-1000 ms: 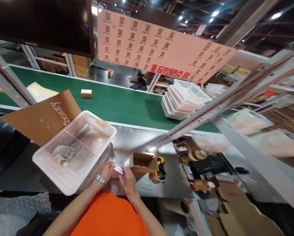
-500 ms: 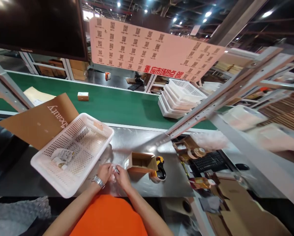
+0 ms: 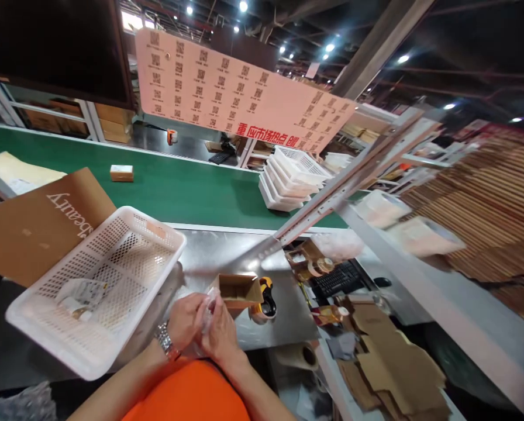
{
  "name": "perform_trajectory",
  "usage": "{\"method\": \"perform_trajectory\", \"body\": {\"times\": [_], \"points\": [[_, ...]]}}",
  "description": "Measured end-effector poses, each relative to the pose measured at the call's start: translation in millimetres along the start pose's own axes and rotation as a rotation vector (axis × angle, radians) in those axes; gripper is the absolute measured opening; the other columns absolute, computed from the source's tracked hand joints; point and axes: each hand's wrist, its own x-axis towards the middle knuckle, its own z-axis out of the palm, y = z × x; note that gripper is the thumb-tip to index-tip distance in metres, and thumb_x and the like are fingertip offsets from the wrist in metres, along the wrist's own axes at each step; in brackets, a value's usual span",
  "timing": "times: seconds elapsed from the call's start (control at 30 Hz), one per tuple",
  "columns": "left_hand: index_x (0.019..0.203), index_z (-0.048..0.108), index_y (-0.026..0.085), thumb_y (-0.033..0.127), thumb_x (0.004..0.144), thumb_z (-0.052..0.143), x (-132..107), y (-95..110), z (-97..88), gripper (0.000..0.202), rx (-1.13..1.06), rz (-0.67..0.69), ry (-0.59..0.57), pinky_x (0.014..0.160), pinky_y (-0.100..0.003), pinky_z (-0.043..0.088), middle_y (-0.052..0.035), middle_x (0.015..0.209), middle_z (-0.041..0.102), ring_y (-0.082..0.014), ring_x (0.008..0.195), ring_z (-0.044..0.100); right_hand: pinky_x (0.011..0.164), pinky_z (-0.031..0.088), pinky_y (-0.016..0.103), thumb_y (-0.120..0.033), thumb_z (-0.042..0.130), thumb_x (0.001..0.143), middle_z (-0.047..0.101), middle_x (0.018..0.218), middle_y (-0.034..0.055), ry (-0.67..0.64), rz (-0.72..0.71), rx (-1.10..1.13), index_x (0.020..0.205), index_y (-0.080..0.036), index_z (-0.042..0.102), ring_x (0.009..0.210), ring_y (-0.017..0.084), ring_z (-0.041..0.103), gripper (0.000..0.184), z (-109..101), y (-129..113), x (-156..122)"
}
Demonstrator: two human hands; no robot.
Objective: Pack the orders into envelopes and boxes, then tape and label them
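At the bench edge, held item: clear plastic film [image 3: 208, 313] is being pinched upright between both hands, just above the steel bench [image 3: 227, 251]; anything inside it cannot be made out.

Left hand [image 3: 183, 320]: gripping the film from the left, with a metal wristwatch [image 3: 166, 341] sitting on the wrist.

Right hand [image 3: 220, 336]: pressing against the film from the right, fingers curled around it.

Grip: hands are together and clamped on the film.

Beside the hands: an open cardboard box [image 3: 238, 290] is standing just right of the film, touching a yellow-and-black tape dispenser [image 3: 266, 301] behind it.

Left of the hands: a white perforated plastic basket [image 3: 47, 345] is lying on a brown card sheet [image 3: 34, 228] printed "Beauty", holding a small packet [image 3: 80, 295].

Beyond the bench: a green conveyor belt [image 3: 192, 193] is carrying a small carton [image 3: 121, 173], with stacked white baskets [image 3: 283, 187] standing on it.

Overhead: a pink sign [image 3: 244, 88] printed with QR codes is hanging.
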Motion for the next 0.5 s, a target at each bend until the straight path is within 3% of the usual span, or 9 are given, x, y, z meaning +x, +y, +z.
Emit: {"method": "perform_trajectory", "body": {"times": [0.13, 0.2, 0.27, 0.37, 0.5], "points": [[0.094, 0.077, 0.027, 0.048, 0.112, 0.032, 13, 66, 4.4, 0.053, 0.001, 0.2, -0.135, 0.095, -0.041, 0.057, -0.0124, 0.097, 0.077, -0.0275, 0.096, 0.072, 0.1, 0.065, 0.06, -0.037, 0.059, 0.099, 0.071, 0.137, 0.0249, 0.275, -0.005, -0.056, 0.172, -0.015, 0.02, 0.117, 0.04, 0.075, 0.085, -50, 14, 15], [0.097, 0.076, 0.026, 0.046, 0.112, 0.032, 24, 86, 11.9, 0.051, 0.015, 0.259, -0.16, 0.097, -0.042, 0.057, -0.0136, 0.1, 0.076, -0.0284, 0.1, 0.071, 0.094, 0.065, 0.055, -0.038, 0.056, 0.102, 0.074, 0.128, 0.0209, 0.317, 0.008, -0.049, 0.168, -0.017, 0.032, 0.106, 0.036, 0.075, 0.073, -82, 26, 25], [0.103, 0.076, 0.025, 0.042, 0.112, 0.034, 37, 94, 23.4, 0.047, 0.039, 0.287, -0.171, 0.099, -0.043, 0.057, -0.014, 0.105, 0.076, -0.0289, 0.104, 0.071, 0.096, 0.063, 0.051, -0.038, 0.055, 0.101, 0.074, 0.126, 0.0186, 0.265, 0.046, -0.043, 0.153, -0.018, 0.052, 0.107, 0.033, 0.074, 0.056, -110, 41, 37], [0.129, 0.072, 0.023, 0.033, 0.108, 0.048, 56, 78, 47.1, 0.033, 0.03, 0.316, -0.152, 0.106, -0.045, 0.057, -0.0141, 0.119, 0.075, -0.0298, 0.114, 0.07, 0.1, 0.059, 0.043, -0.029, 0.047, 0.096, 0.078, 0.116, 0.0143, 0.097, 0.265, -0.042, 0.121, -0.02, 0.072, 0.107, 0.03, 0.073, 0.037, -131, 70, 55], [0.153, 0.058, 0.019, 0.034, 0.088, 0.08, 70, 22, 80.4, 0.07, 0.081, 0.23, -0.041, 0.127, -0.058, 0.046, -0.0212, 0.154, 0.061, -0.0396, 0.145, 0.057, 0.091, 0.058, 0.038, -0.02, 0.044, 0.088, 0.08, 0.099, 0.0133, 0.031, 0.521, -0.057, 0.109, -0.017, 0.076, 0.097, 0.029, 0.075, 0.039, -125, 108, 70]]}}
